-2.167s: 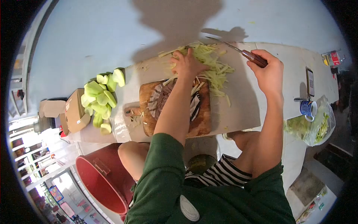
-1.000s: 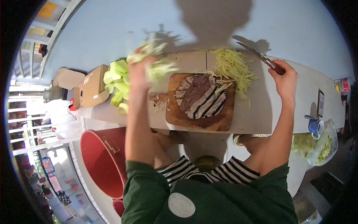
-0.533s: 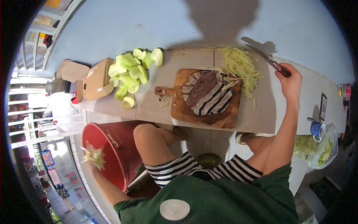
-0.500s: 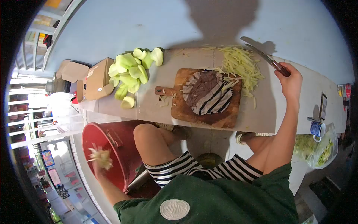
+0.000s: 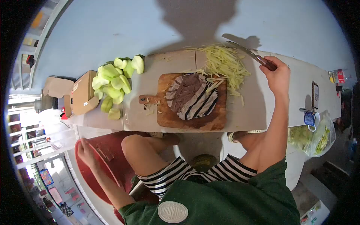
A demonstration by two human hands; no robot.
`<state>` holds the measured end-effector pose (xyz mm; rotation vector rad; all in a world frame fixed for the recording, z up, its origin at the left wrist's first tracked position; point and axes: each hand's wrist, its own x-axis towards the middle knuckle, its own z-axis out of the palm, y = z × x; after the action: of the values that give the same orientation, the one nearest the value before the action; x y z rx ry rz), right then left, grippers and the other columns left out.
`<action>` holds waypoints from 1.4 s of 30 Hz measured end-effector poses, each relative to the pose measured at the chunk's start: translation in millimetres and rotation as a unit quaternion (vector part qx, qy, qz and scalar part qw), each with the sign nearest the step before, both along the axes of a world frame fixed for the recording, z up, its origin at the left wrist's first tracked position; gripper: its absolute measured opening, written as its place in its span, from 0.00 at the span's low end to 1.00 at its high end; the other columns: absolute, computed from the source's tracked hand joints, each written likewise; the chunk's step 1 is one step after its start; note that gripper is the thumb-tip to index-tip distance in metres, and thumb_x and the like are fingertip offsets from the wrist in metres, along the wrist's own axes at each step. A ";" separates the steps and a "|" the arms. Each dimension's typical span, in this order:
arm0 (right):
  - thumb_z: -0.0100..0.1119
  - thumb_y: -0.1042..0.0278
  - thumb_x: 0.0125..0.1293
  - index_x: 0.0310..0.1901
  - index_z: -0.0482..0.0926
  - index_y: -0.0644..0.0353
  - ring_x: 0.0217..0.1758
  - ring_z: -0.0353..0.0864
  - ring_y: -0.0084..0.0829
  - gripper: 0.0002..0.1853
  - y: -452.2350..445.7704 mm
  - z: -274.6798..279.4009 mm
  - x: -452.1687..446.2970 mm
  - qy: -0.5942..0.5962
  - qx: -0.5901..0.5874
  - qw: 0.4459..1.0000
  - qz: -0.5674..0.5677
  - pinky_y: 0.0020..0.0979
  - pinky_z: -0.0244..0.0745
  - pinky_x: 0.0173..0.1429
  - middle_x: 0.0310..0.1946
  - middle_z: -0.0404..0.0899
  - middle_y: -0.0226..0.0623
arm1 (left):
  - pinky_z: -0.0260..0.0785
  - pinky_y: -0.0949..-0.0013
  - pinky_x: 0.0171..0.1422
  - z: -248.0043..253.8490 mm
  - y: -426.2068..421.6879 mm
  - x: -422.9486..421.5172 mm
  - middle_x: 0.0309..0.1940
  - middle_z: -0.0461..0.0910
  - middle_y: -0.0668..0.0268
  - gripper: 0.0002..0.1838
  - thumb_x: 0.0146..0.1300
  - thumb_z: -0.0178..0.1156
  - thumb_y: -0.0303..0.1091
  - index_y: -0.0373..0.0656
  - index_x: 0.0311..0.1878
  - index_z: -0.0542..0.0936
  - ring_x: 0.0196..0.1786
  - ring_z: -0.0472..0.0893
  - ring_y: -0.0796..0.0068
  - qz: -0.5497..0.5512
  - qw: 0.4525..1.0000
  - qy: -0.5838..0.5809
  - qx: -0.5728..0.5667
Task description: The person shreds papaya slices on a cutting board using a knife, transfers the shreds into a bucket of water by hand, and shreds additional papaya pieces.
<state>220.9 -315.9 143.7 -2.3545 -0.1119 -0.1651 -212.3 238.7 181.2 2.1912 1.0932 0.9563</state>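
Observation:
My right hand (image 5: 279, 77) grips a knife (image 5: 258, 58) by its brown handle, with the blade pointing up and left near the wall. Beside the blade lies a heap of pale green shreds (image 5: 227, 67). My left hand (image 5: 87, 152) is at the rim of a red bucket (image 5: 107, 155), its fingers somewhat blurred and apparently loose, with no shreds visible in them. A wooden cutting board (image 5: 163, 118) on the counter bears a crumpled striped cloth (image 5: 200, 103). A few shreds are scattered on the board's handle and over the cloth's edge.
Peeled pale green vegetable pieces (image 5: 114, 80) are piled at the counter's left, next to an open cardboard box (image 5: 83, 93). To the right are a blue-and-white mug (image 5: 310, 119), a phone (image 5: 315, 95) and a plastic bag (image 5: 324, 140) of green shreds.
The bunch of shreds seen at my left hand is gone from view, and that hand has moved up and left along the bucket. The knife stays in my right hand; the whole view has shifted.

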 end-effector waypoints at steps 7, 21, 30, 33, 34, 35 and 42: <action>0.74 0.71 0.56 0.49 0.87 0.59 0.37 0.88 0.36 0.17 9.1 9.1 -1.9 0.021 -0.012 1.000 -0.019 0.34 0.80 0.45 0.36 0.89 0.42 | 0.70 0.51 0.68 -72.5 -207.5 261.6 0.61 0.76 0.52 0.44 0.52 0.78 0.46 0.45 0.71 0.71 0.67 0.74 0.50 -0.454 0.875 0.160 0.053; 0.74 0.71 0.56 0.48 0.87 0.58 0.41 0.89 0.41 0.16 -7.8 9.2 9.6 0.000 -0.005 1.000 -0.024 0.37 0.81 0.48 0.37 0.89 0.43 | 0.80 0.55 0.56 -150.0 -260.7 425.9 0.42 0.87 0.49 0.46 0.29 0.85 0.47 0.37 0.58 0.83 0.48 0.87 0.54 -0.518 0.759 0.392 -0.045; 0.74 0.70 0.56 0.48 0.87 0.58 0.41 0.89 0.41 0.17 -9.6 6.0 12.0 0.005 0.000 1.000 -0.022 0.38 0.81 0.48 0.38 0.89 0.43 | 0.77 0.54 0.62 -147.9 -265.9 438.8 0.46 0.86 0.49 0.43 0.33 0.85 0.42 0.39 0.58 0.83 0.55 0.85 0.52 -0.455 0.835 0.267 -0.158; 0.74 0.70 0.56 0.49 0.87 0.58 0.41 0.89 0.42 0.17 -10.7 8.3 10.5 0.000 -0.008 1.000 -0.018 0.38 0.81 0.48 0.38 0.89 0.43 | 0.75 0.53 0.64 -136.6 -274.9 411.5 0.47 0.86 0.49 0.45 0.35 0.85 0.44 0.37 0.61 0.81 0.57 0.83 0.52 -0.483 0.824 0.290 -0.053; 0.74 0.70 0.56 0.49 0.87 0.58 0.41 0.89 0.42 0.17 -9.6 10.0 10.2 0.011 -0.013 1.000 -0.023 0.38 0.81 0.48 0.38 0.89 0.43 | 0.74 0.53 0.64 -135.4 -275.5 407.5 0.49 0.85 0.48 0.46 0.37 0.85 0.45 0.36 0.61 0.80 0.58 0.83 0.51 -0.510 0.788 0.345 0.016; 0.74 0.70 0.56 0.49 0.87 0.58 0.41 0.89 0.42 0.17 -9.4 9.8 10.1 0.010 -0.012 1.000 -0.023 0.38 0.81 0.48 0.38 0.89 0.43 | 0.74 0.53 0.64 -141.4 -272.8 408.2 0.49 0.85 0.48 0.46 0.37 0.85 0.45 0.36 0.61 0.80 0.58 0.83 0.51 -0.510 0.788 0.345 0.017; 0.74 0.70 0.56 0.49 0.87 0.56 0.41 0.89 0.42 0.17 -9.2 9.4 5.6 0.015 -0.011 1.000 -0.020 0.38 0.81 0.48 0.39 0.89 0.43 | 0.77 0.56 0.59 -170.3 -264.7 438.2 0.49 0.85 0.47 0.36 0.46 0.82 0.45 0.37 0.57 0.83 0.54 0.84 0.51 -0.456 0.824 0.268 -0.202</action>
<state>226.5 -325.1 153.1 -2.3822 -0.0534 -0.1487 225.9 -26.0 10.9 2.2298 0.2580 -0.3074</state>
